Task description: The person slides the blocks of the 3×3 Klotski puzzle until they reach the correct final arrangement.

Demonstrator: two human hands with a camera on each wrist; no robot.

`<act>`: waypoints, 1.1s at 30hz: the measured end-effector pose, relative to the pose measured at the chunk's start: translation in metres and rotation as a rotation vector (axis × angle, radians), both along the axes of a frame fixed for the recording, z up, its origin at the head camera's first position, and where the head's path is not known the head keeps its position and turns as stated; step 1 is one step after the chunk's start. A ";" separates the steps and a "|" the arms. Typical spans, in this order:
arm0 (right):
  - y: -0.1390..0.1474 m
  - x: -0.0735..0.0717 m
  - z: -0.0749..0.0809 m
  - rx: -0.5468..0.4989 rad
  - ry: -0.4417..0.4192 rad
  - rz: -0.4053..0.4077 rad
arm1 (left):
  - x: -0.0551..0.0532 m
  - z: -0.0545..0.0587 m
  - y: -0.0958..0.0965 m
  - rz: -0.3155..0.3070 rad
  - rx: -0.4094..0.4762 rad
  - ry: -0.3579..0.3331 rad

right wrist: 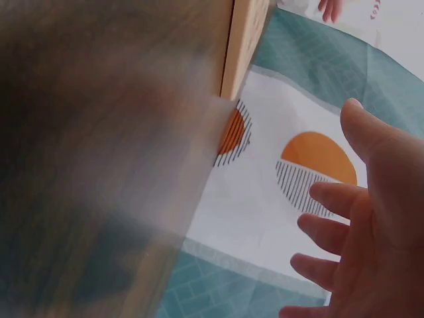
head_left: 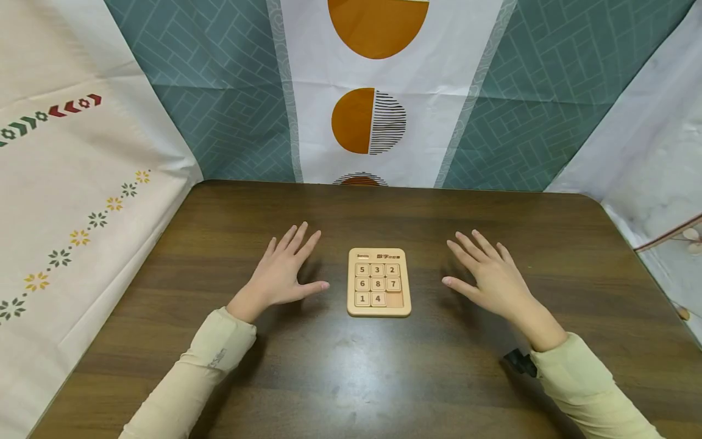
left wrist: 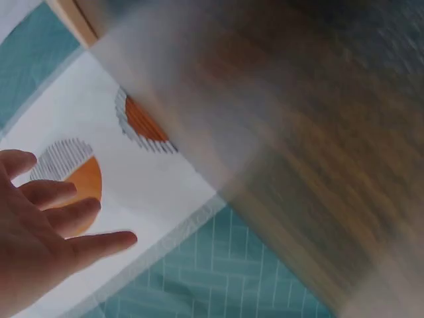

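A pale wooden sliding number puzzle (head_left: pixel 378 253) lies flat on the brown table (head_left: pixel 329 378), between the two hands. Its tiles read 5 3 2, 6 8 7 and 1 4 from top to bottom, with a gap at the bottom right. To the left of the puzzle, my left hand (head_left: pixel 282 271) is spread with straight fingers and holds nothing. My right hand (head_left: pixel 490 277) is likewise spread on the other side, apart from the puzzle. Both wrist views show the left hand (left wrist: pixel 46 232) and the right hand (right wrist: pixel 371 225) with fingers extended. Part of the puzzle's edge (right wrist: pixel 240 53) shows in the right wrist view.
A teal and white cloth (head_left: pixel 230 122) with orange half-circles hangs behind the table's far edge. On the left is a white cloth (head_left: pixel 82 164) with flower patterns. A small black object (head_left: pixel 520 362) sits at the right sleeve's cuff.
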State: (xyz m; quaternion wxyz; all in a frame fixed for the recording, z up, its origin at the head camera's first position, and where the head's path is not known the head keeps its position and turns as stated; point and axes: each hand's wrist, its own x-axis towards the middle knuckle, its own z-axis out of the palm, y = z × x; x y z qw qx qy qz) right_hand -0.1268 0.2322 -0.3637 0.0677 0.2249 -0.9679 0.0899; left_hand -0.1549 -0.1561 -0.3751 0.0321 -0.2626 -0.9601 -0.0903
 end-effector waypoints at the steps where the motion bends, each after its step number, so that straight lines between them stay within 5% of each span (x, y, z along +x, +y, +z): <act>1: -0.001 0.000 -0.001 -0.002 -0.001 0.010 | -0.001 -0.001 0.001 -0.019 0.008 -0.012; 9: -0.010 0.000 -0.006 -0.019 -0.076 0.087 | -0.006 -0.005 0.008 -0.143 0.061 -0.076; 20: -0.026 0.000 -0.009 -0.019 -0.146 0.167 | -0.015 -0.010 0.019 -0.225 0.036 -0.178; 33: -0.049 0.004 -0.015 0.030 -0.183 0.331 | -0.019 -0.018 0.039 -0.238 -0.097 -0.306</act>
